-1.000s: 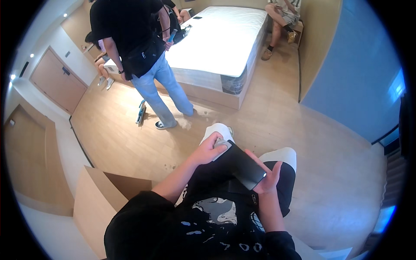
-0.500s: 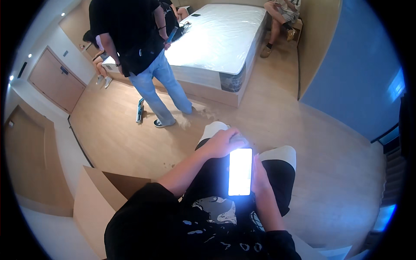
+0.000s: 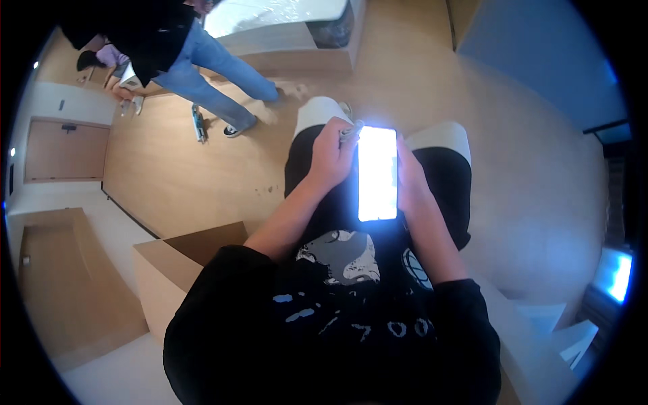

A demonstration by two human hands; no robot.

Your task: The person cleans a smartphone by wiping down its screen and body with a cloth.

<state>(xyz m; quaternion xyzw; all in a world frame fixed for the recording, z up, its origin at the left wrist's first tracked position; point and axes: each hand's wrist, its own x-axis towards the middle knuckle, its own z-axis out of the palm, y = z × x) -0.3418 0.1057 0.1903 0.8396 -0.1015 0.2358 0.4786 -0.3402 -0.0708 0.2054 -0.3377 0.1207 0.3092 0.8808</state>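
Observation:
Over my lap, a smartphone [image 3: 378,174] stands upright in view, its screen glaring white. My right hand [image 3: 412,177] is closed around its right edge. At the phone's left edge is my left hand [image 3: 329,156], fingers curled, with a small grey, cord-like thing [image 3: 351,131] at its fingertips. Whether the left hand also grips the phone cannot be told through the glare.
A person in jeans [image 3: 216,81] stands ahead to the left, near a blue-and-grey tool [image 3: 198,123] on the wood floor. Behind is a plastic-wrapped mattress [image 3: 270,15]. An open cardboard-coloured box [image 3: 158,266] stands by my left elbow. Another person [image 3: 111,64] sits far left.
The view has tipped down and turned, so the bed has slid toward the top edge. My left hand has come down from the phone's top corner to its left side.

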